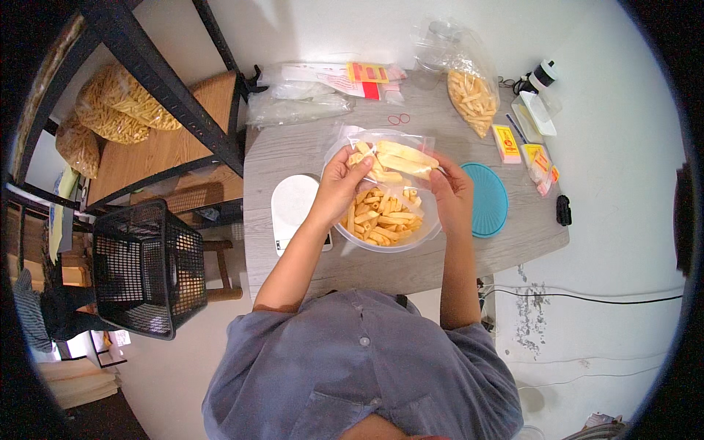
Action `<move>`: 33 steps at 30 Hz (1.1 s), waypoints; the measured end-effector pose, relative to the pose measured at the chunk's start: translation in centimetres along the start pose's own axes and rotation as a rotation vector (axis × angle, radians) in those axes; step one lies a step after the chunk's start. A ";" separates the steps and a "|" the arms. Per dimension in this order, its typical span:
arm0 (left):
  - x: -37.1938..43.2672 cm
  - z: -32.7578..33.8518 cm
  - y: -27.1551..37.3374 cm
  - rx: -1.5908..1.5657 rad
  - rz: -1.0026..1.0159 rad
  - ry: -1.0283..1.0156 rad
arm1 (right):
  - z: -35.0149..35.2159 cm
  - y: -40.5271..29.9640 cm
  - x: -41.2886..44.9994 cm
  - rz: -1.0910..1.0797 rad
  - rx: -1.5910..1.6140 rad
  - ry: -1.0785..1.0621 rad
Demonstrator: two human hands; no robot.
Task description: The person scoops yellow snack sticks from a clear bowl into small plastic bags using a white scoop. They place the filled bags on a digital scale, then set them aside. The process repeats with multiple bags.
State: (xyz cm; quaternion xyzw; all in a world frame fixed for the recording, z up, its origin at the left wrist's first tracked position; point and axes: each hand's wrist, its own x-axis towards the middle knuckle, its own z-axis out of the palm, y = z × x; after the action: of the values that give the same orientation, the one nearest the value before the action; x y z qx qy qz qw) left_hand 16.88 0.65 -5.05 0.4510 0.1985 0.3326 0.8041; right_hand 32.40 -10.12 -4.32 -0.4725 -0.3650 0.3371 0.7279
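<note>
Between both hands I hold a small clear plastic bag [407, 159] with several pale yellow snack sticks inside. My left hand [342, 184] grips the bag's left side, thumb on the front. On the right side, my right hand [455, 190] pinches the film near two long sticks. Directly below the bag stands a round translucent plastic tub [385, 249], partly filled with loose tube-shaped snack sticks [382, 220]. A white digital kitchen scale [294, 206] lies left of the tub, its display edge partly hidden by my left forearm. Right of the tub is a blue ribbed round lid [488, 201], partly behind my right hand.
Behind the tub lie plastic bags [300, 110] and red rubber bands [399, 119]. A larger snack bag [473, 102], yellow-labelled packets [506, 144] and a white tray [538, 113] sit at the back right. At left are a black plastic basket [168, 264] and a shelf [165, 159] holding big snack bags [118, 104].
</note>
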 end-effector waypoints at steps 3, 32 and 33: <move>0.1 -0.1 0.0 0.033 0.003 0.018 | -0.3 0.0 0.1 -0.039 -0.070 -0.050; -0.2 0.0 0.1 -0.150 -0.006 0.073 | 0.3 -0.1 0.1 0.055 -0.143 0.063; -0.2 0.1 0.2 -0.145 0.008 0.073 | 0.2 -0.1 0.1 0.077 -0.165 0.092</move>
State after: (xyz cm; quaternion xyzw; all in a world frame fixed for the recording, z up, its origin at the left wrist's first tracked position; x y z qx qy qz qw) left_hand 16.70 0.49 -4.88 0.3801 0.2010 0.3656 0.8255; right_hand 32.32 -9.99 -4.15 -0.5594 -0.3391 0.3116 0.6892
